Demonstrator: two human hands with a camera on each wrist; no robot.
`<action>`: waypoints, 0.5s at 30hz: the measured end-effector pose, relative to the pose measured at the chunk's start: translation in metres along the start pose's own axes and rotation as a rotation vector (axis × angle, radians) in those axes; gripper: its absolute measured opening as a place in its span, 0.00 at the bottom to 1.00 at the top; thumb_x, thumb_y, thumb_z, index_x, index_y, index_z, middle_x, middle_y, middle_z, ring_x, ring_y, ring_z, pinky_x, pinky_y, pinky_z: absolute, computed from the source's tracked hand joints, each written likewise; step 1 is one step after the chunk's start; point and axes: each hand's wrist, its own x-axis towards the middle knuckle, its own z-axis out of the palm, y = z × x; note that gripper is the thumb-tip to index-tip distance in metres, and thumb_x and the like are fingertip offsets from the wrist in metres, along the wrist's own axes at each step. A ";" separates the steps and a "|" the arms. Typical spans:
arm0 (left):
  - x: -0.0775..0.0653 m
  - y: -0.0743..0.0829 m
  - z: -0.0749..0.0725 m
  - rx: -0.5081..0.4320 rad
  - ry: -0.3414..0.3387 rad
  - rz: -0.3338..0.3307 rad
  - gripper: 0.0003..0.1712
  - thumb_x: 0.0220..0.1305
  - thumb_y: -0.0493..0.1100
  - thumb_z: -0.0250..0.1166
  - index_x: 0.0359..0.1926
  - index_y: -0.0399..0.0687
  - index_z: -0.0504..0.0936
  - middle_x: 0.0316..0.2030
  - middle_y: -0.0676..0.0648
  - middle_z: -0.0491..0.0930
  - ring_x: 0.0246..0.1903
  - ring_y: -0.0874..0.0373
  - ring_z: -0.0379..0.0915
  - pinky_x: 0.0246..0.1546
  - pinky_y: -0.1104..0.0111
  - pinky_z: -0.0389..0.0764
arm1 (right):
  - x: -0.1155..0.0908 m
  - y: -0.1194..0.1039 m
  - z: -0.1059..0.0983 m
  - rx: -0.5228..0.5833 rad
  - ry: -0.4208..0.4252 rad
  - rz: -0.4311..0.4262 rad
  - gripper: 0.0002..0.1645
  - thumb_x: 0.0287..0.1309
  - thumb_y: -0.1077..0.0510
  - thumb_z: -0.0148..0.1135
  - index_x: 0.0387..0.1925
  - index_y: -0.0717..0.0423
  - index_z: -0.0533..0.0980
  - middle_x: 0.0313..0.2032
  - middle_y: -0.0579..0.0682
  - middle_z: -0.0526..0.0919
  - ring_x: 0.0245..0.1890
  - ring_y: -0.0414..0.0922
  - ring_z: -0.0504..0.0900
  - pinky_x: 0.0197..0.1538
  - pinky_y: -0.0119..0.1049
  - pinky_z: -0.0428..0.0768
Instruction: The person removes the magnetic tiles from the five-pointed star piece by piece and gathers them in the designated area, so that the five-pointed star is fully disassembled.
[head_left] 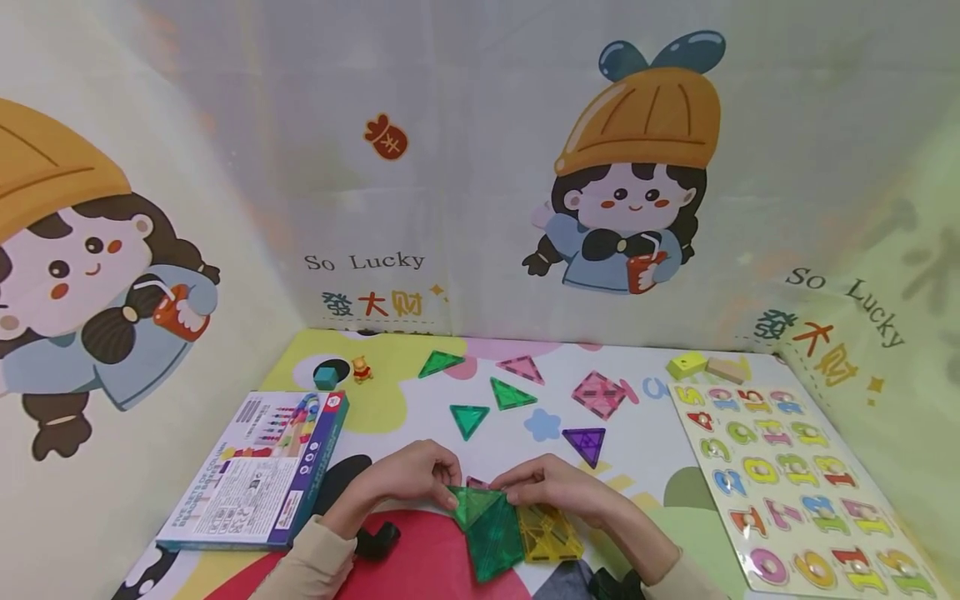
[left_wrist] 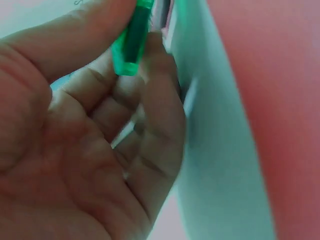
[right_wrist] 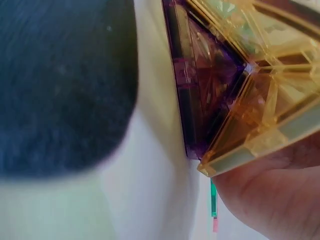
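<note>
Between thumb and fingers my left hand (head_left: 412,477) pinches a green triangular magnetic tile (head_left: 474,502); its corner shows close up in the left wrist view. That tile meets the top of a larger green tile (head_left: 497,543), beside a yellow tile (head_left: 551,537). My right hand (head_left: 558,490) grips this magnetic-tile build at its top edge, thumb near the green tile's corner. A bit of pink tile (head_left: 477,482) shows behind. In the right wrist view, a purple triangle (right_wrist: 200,95) stands against the yellow tile, above the right thumb (right_wrist: 270,195).
Loose green triangles (head_left: 469,421), pink tiles (head_left: 598,394) and a purple triangle (head_left: 586,445) lie beyond my hands. A boxed set (head_left: 247,475) lies left, near a teal cube (head_left: 326,378) and bear figurine (head_left: 362,369). A number board (head_left: 795,483) lies right, below a yellow block (head_left: 687,364).
</note>
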 end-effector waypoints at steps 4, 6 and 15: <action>0.002 -0.006 -0.001 -0.018 -0.024 0.009 0.06 0.53 0.42 0.76 0.29 0.52 0.85 0.22 0.54 0.79 0.25 0.64 0.72 0.32 0.71 0.75 | -0.001 0.000 0.002 -0.010 0.000 0.000 0.20 0.68 0.55 0.57 0.58 0.57 0.80 0.55 0.57 0.84 0.49 0.36 0.81 0.51 0.29 0.79; 0.002 -0.008 -0.001 -0.023 -0.026 0.009 0.06 0.52 0.42 0.77 0.28 0.53 0.85 0.21 0.54 0.79 0.25 0.64 0.72 0.31 0.71 0.74 | -0.001 0.000 0.003 -0.014 0.008 0.001 0.19 0.68 0.56 0.57 0.57 0.57 0.80 0.55 0.56 0.84 0.50 0.37 0.81 0.52 0.30 0.79; 0.002 0.003 -0.004 -0.092 0.077 0.058 0.08 0.52 0.43 0.77 0.29 0.52 0.85 0.23 0.51 0.80 0.26 0.62 0.74 0.31 0.70 0.78 | -0.002 0.000 0.002 -0.051 0.054 0.012 0.17 0.66 0.58 0.59 0.53 0.59 0.81 0.50 0.57 0.86 0.47 0.38 0.82 0.50 0.31 0.81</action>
